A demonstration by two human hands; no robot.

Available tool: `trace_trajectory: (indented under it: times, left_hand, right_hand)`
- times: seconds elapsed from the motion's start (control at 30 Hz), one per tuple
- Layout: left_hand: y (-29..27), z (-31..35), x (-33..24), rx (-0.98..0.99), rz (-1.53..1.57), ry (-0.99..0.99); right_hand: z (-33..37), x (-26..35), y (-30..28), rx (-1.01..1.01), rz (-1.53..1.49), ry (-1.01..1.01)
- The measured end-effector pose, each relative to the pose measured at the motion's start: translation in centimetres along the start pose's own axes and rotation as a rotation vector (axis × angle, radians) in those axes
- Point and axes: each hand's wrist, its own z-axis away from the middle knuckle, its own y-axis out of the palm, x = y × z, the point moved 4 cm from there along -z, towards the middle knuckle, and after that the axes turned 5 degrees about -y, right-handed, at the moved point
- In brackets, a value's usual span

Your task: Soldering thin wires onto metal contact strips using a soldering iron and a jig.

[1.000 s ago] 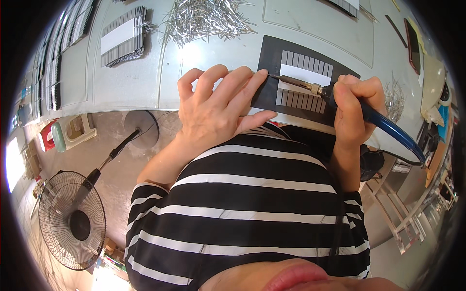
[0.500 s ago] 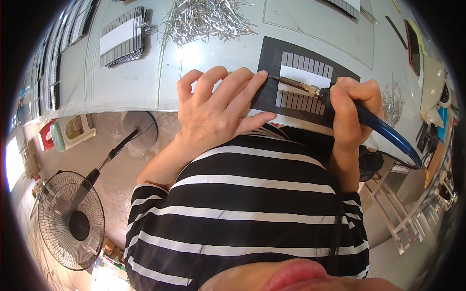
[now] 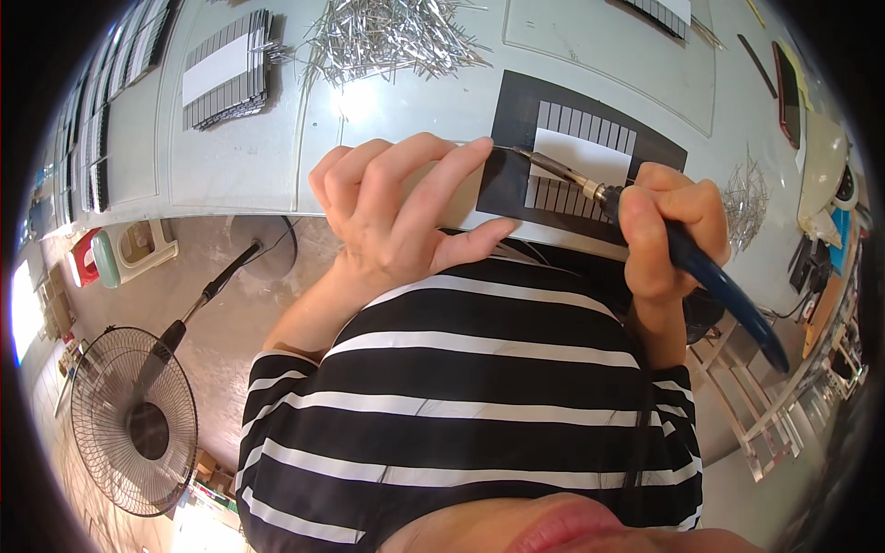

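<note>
Am seeing right hand (image 3: 666, 230) gripping blue-handled soldering iron (image 3: 645, 226); left hand (image 3: 401, 207) pinning black panel (image 3: 590, 157) at bench (image 3: 240, 175) near edge. Panel judging thin, fragile: hold flat by edges.

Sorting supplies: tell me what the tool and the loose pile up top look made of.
Tool: blue handle looks like glossy plastic or rubber, with a light streak; the tapered tip looks like dull metal. It sits in the right hand. Pile: thin silvery strips, likely metal, glinting brightly.
</note>
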Motion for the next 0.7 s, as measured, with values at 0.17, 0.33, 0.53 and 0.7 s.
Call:
trace_trajectory:
  times: [0.17, 0.33, 0.53, 0.7]
  left_hand:
    - [0.2, 0.2, 0.7, -0.143, 0.151, -0.1]
    - [0.2, 0.2, 1.0, -0.119, 0.201, -0.132]
    - [0.2, 0.3, 0.9, -0.124, 0.21, -0.163]
    - [-0.1, -1.0, 0.7, -0.01, 0.263, -0.133]
  right_hand:
    - [0.2, 0.2, 0.3, -0.027, 0.026, -0.055]
    - [0.1, -0.3, 0.3, -0.027, -0.027, -0.046]
    - [0.5, -0.8, -0.5, -0.204, -0.29, -0.036]
    - [2.5, -2.2, -4.9, -0.519, -0.014, -0.051]
